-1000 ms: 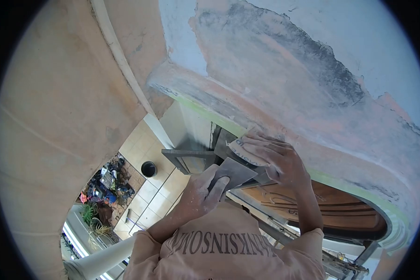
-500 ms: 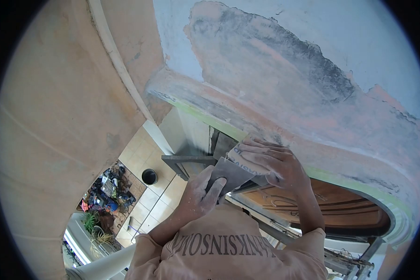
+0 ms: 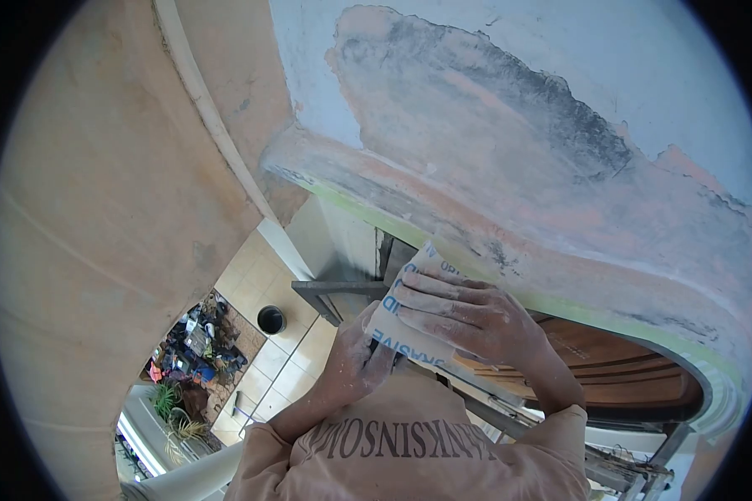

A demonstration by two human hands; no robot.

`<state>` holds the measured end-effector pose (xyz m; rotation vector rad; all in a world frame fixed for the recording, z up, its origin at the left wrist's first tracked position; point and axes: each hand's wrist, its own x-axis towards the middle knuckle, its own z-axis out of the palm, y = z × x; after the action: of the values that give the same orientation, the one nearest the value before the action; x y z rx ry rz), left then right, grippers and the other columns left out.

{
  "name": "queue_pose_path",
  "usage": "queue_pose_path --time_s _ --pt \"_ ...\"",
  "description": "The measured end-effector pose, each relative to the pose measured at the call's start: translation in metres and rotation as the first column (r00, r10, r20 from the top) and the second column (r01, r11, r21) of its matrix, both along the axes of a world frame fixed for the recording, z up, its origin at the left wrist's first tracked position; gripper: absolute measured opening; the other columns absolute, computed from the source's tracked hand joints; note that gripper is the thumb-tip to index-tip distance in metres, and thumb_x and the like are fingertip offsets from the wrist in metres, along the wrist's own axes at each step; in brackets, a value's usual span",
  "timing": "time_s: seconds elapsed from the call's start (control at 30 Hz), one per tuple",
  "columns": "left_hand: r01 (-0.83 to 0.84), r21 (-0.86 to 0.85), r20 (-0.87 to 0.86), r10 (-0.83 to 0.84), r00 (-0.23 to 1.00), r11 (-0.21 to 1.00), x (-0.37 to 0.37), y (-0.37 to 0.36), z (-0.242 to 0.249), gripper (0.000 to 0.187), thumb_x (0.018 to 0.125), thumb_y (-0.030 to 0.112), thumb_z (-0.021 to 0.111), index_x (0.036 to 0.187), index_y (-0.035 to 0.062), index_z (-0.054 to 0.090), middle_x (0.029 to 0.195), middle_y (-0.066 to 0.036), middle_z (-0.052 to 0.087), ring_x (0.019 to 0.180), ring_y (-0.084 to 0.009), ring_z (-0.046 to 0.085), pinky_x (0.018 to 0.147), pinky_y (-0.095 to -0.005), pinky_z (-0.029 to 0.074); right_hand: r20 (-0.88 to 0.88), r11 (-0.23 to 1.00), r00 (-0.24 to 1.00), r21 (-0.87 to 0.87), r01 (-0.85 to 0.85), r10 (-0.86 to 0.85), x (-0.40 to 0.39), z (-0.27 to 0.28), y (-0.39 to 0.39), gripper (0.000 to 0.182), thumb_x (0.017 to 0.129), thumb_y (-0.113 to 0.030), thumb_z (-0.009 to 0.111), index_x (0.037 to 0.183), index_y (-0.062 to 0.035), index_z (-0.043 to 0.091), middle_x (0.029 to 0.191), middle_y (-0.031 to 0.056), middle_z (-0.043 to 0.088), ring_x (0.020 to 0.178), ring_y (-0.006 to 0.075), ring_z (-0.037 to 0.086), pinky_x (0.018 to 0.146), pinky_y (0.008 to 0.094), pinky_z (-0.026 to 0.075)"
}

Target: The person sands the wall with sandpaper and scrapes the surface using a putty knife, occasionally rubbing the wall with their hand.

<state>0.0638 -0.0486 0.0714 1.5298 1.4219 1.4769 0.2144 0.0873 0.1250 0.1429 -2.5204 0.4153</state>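
Hands are together, abrasive sheet (image 3: 390, 313) between them. Right hand (image 3: 476, 319) is on top: fingers laid extended across the printed face, gripping the sheet; its thumb is mostly hidden. Left hand (image 3: 358, 357) sits at the sheet's lower-left edge, clamped on a dark flat piece (image 3: 374, 343), mostly covered by the sheet. Blue lettering reads upside down from here. Sheet's upper corner overlaps the green edge of the moulding (image 3: 409, 179) in view; can't tell if they touch. Both hands dusty. Black bucket (image 3: 271, 320) on the tiled floor (image 3: 269, 359), well below.
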Motion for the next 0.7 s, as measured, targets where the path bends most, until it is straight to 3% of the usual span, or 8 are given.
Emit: queue_pose_path --time_s 0.07,0.17,0.27,0.4,0.43,0.5,0.63,0.7 --pt "0.028 -0.120 0.059 -0.021 0.998 0.992 0.001 -0.007 0.008 0.020 0.091 0.012 0.047 0.099 -0.0061 0.050 0.071 -0.011 0.058 0.056 -0.0168 0.059 0.050 -0.0278 0.045 -0.046 0.997 0.996 -0.026 -0.075 0.073 0.001 -0.007 0.002 0.040 0.073 -0.007 0.065 0.112 -0.0048 0.055 0.124 0.0096 0.055 0.118 0.0290 0.051 0.099 0.0427 0.045" --pt "-0.048 0.200 -0.018 0.053 0.998 0.979 0.004 0.001 0.000 0.018 0.090 0.012 0.047 0.095 -0.0052 0.049 0.069 -0.009 0.057 0.054 -0.0158 0.058 0.050 -0.0266 0.044 -0.025 0.998 0.998 0.034 -0.048 0.049 0.000 -0.005 -0.009 0.031 0.075 -0.013 0.064 0.102 -0.0038 0.056 0.120 0.0108 0.058 0.118 0.0308 0.051 0.100 0.0456 0.043" --pt "0.060 -0.157 0.228 -0.023 0.973 0.986 0.002 -0.005 0.003 0.019 0.088 0.011 0.047 0.096 -0.0054 0.049 0.069 -0.010 0.056 0.056 -0.0192 0.059 0.052 -0.0280 0.045 -0.024 0.999 0.999 0.006 -0.034 0.034 -0.001 -0.006 -0.016 0.028 0.075 -0.015 0.065 0.100 -0.0046 0.057 0.118 0.0113 0.060 0.118 0.0314 0.051 0.101 0.0475 0.041" --pt "-0.078 0.181 -0.104 0.098 0.990 0.980 0.003 0.002 -0.013 0.021 0.085 0.008 0.050 0.102 -0.0037 0.047 0.068 -0.012 0.056 0.057 -0.0255 0.060 0.052 -0.0294 0.045 0.078 0.995 0.996 0.089 -0.042 0.035 0.001 -0.008 -0.011 0.033 0.075 -0.010 0.061 0.108 -0.0045 0.056 0.121 0.0092 0.056 0.118 0.0252 0.051 0.103 0.0436 0.041" --pt "0.049 -0.121 0.094 -0.038 0.995 0.991 -0.001 -0.002 -0.002 0.035 0.081 0.011 0.056 0.111 -0.0041 0.045 0.076 -0.015 0.059 0.066 -0.0290 0.062 0.058 -0.0338 0.047 0.007 0.998 1.000 0.066 0.005 -0.005 0.002 -0.005 -0.004 0.033 0.077 -0.012 0.060 0.109 -0.0038 0.057 0.121 0.0097 0.056 0.118 0.0250 0.051 0.102 0.0428 0.041" --pt "-0.051 0.154 -0.208 0.082 0.975 0.987 0.000 -0.001 -0.014 0.040 0.080 0.011 0.058 0.114 -0.0041 0.044 0.078 -0.016 0.059 0.070 -0.0303 0.062 0.061 -0.0354 0.047 0.014 0.989 0.997 0.123 -0.082 0.081 0.001 -0.005 -0.011 0.034 0.077 -0.012 0.061 0.110 -0.0034 0.058 0.120 0.0095 0.057 0.117 0.0246 0.052 0.102 0.0423 0.042" --pt "0.084 -0.187 0.111 -0.064 0.992 0.979 0.000 -0.002 0.006 0.038 0.083 0.009 0.056 0.116 -0.0031 0.044 0.079 -0.015 0.060 0.069 -0.0291 0.062 0.060 -0.0352 0.048 -0.044 0.998 0.998 0.036 -0.043 0.044 0.000 -0.003 -0.014 0.032 0.078 -0.014 0.060 0.108 -0.0032 0.060 0.119 0.0096 0.058 0.116 0.0259 0.053 0.101 0.0419 0.043" --pt "-0.030 0.157 -0.127 0.050 0.991 0.987 0.003 0.005 0.007 0.031 0.086 0.005 0.051 0.115 -0.0032 0.044 0.074 -0.013 0.060 0.064 -0.0260 0.062 0.056 -0.0321 0.047 -0.055 1.000 0.998 0.018 -0.009 0.010 -0.003 0.000 -0.007 0.032 0.077 -0.014 0.061 0.107 -0.0030 0.060 0.119 0.0104 0.058 0.116 0.0274 0.053 0.100 0.0431 0.043"
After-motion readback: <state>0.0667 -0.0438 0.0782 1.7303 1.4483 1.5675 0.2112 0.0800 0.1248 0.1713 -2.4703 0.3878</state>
